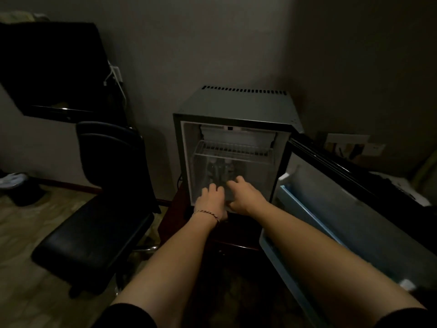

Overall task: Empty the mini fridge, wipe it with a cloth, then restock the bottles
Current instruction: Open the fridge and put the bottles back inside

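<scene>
From the head camera, a dim room shows a mini fridge [236,147] standing against the wall on a low dark wooden stand [179,223], its door [350,209] swung wide to the right. Inside, a wire shelf [233,151] spans the upper part below a white freezer box [236,136]. Under the shelf, at the back of the lower compartment, stand clear bottles [221,170] with pale caps; how many there are cannot be told in the gloom.

Both bare arms reach into the lower compartment. The left hand [210,200], with a braided bracelet [208,214] at its wrist, lies back-up at the fridge's front edge, fingers bent forward towards the bottles. The right hand [244,194] is just beside it, a little deeper in, fingers also curled forward. Whether either grip has closed on a bottle, or is merely near one, cannot be told: the fingertips are hidden and blurred.

The door's inner side carries a pale blue shelf rail [305,209]. To the left of the fridge stands a black office chair [99,223] on a wooden floor [30,233], with a dark television [52,69] on the wall above it
</scene>
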`<state>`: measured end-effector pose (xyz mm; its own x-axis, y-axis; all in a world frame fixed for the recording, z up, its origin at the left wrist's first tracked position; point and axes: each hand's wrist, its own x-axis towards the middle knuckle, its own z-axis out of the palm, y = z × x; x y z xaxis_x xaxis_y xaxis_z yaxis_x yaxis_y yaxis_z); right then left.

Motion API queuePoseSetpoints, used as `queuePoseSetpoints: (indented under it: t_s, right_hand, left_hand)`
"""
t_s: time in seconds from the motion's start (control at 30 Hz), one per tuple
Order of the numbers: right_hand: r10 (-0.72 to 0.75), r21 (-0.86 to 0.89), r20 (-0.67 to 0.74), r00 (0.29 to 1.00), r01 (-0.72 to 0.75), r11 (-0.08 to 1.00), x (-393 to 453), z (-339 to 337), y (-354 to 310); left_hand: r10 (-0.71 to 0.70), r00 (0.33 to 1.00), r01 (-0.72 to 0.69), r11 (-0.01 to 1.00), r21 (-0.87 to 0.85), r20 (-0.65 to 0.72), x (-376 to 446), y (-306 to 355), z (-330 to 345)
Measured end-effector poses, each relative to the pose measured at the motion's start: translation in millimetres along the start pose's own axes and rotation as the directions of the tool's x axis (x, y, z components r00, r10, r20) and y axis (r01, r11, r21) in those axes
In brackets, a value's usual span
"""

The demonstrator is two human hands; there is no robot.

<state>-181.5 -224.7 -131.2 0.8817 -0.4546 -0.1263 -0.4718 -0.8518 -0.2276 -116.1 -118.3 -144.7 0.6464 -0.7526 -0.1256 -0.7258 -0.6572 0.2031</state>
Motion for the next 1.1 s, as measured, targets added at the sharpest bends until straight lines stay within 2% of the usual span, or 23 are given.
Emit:
queuePoseSetpoints:
  t_s: [0.13,0.33,0.57,0.73,0.9,1.1]
  right_hand:
    - [-0.043,0.016,0.004,0.999,0.043,0.999,-49,-3,-6]
    - [0.007,0.013,-0.043,0.999,-0.007,1.000,-118,-2,-6]
    - [0.113,0.010,-0.075,0.991,-0.113,0.994,-211,4,27]
    - [0.128,0.016,-0.075,0.989,-0.127,0.992,-266,1,57]
    - [0.075,0.006,0.002,0.997,-0.075,0.997,-314,-9,101]
    - [-0.008,-0.036,0.155,0.988,0.014,0.999,-376,5,165]
  left_hand:
    - [0.013,1.000,-0.012,1.000,0.028,-0.024,-47,19,-10]
    - [0.036,0.999,-0.035,0.999,0.036,-0.034,-102,39,-7]
    - [0.087,0.996,-0.087,0.996,0.018,-0.014,-163,78,21]
    - [0.149,0.989,-0.149,0.989,0.015,-0.019,-199,126,29]
    - [0.182,0.983,-0.181,0.983,0.039,-0.007,-224,182,43]
    - [0.080,0.994,-0.084,0.995,0.047,0.071,-265,256,88]
